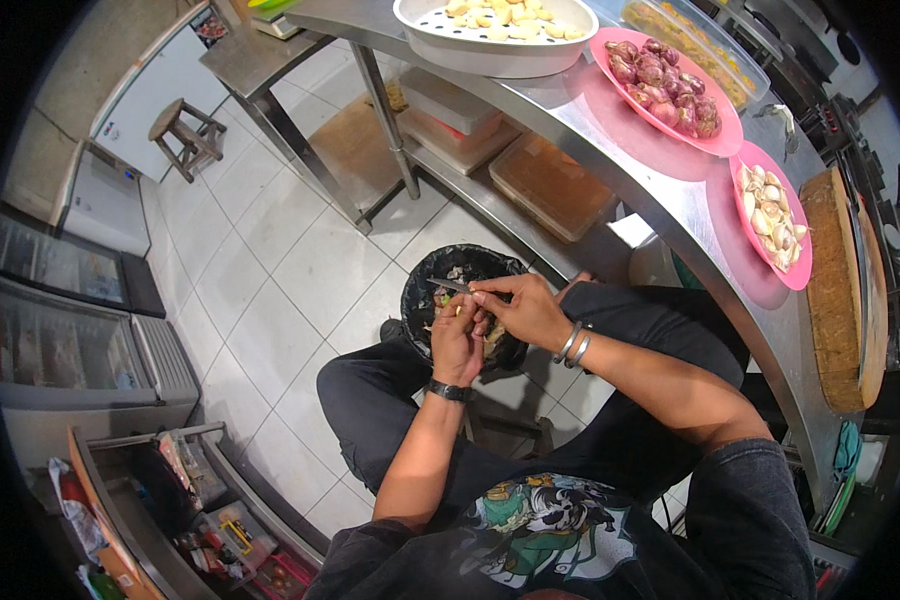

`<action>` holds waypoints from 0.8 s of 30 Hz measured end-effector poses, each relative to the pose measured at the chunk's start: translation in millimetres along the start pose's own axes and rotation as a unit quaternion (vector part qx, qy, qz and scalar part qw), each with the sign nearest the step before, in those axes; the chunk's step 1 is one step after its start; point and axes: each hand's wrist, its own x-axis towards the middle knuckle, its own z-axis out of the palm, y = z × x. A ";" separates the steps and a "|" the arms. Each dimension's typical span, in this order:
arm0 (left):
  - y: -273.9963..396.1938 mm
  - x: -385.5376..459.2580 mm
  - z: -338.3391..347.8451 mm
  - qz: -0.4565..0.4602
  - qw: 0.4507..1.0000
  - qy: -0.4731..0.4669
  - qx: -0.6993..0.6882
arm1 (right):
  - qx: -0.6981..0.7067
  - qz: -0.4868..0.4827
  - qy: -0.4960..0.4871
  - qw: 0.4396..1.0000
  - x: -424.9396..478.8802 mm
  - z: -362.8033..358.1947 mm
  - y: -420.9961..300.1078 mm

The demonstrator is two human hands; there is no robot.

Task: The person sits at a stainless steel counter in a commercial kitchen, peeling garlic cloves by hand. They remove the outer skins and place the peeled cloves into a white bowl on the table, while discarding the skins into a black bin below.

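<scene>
Over a bin lined with a black bag [420, 292], my two hands meet at the fingertips. My right hand [529, 307] grips a small knife [448, 284], whose blade points left. My left hand [457, 341] pinches a small pale piece, mostly hidden by the fingers; it looks like a garlic clove. Peelings [495, 334] lie inside the bin. On the steel table at the upper right, a pink plate [801, 277] holds unpeeled garlic cloves [772, 210], and another pink plate [727, 142] holds shallots [664, 86]. A white perforated tray [487, 60] holds peeled cloves [525, 15].
The steel table's edge [645, 169] curves around the right side. A round wooden chopping board [832, 300] stands on it. Lidded containers [551, 184] sit on the shelf below. A wooden stool [184, 135] and refrigerators [67, 330] are at the left; an open-topped cart [232, 480] is lower left.
</scene>
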 end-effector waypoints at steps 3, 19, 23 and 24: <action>13.6 1.7 8.0 -0.036 0.998 0.009 -0.045 | 0.151 -0.011 -0.008 0.988 4.4 4.6 4.0; 26.8 6.2 -8.1 -0.054 0.995 -0.053 -0.068 | 0.104 0.120 0.005 0.987 17.7 -8.0 8.2; 25.6 8.3 -8.0 -0.022 1.000 0.004 0.001 | 0.058 0.093 -0.011 0.994 12.8 -4.2 6.4; 25.1 9.4 -6.9 -0.008 1.000 0.006 0.007 | 0.055 0.090 -0.011 0.994 12.9 -3.4 8.8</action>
